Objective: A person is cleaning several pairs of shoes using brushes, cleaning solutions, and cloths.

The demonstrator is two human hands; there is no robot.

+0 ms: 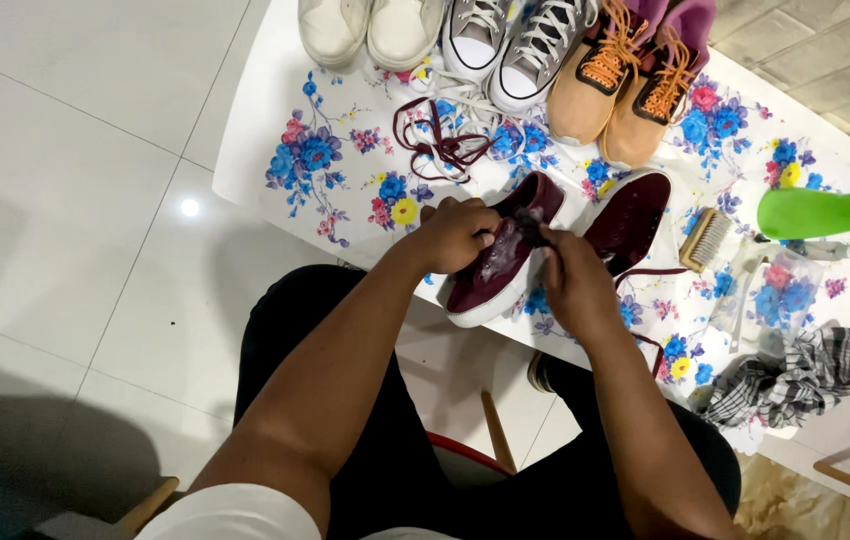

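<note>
1. While the head camera looks straight down over a seated person's lap, the left hand (455,235) wraps over the heel end of a maroon sneaker (500,255), fingers curled and pressed together so the shoe stays put on its side near the table's front edge.
2. The right hand (575,280) closes on a small dark object, seemingly a brush or cloth, pinched at the fingertips against the shoe's upper, where whitish foam shows; what the object is cannot be told for certain.
3. The shoe's maroon mate (630,220) lies just beside it, laces out, and the loose maroon laces (435,140) sit apart farther up the floral tablecloth (335,150).
4. Three more pairs line the far edge: white sneakers (370,30), grey canvas shoes (515,45) and tan boots (625,85) with orange laces.
5. Within reach to the right are a wooden scrub brush (707,238), a green spray bottle (820,212) and a crumpled checked cloth (795,375).
</note>
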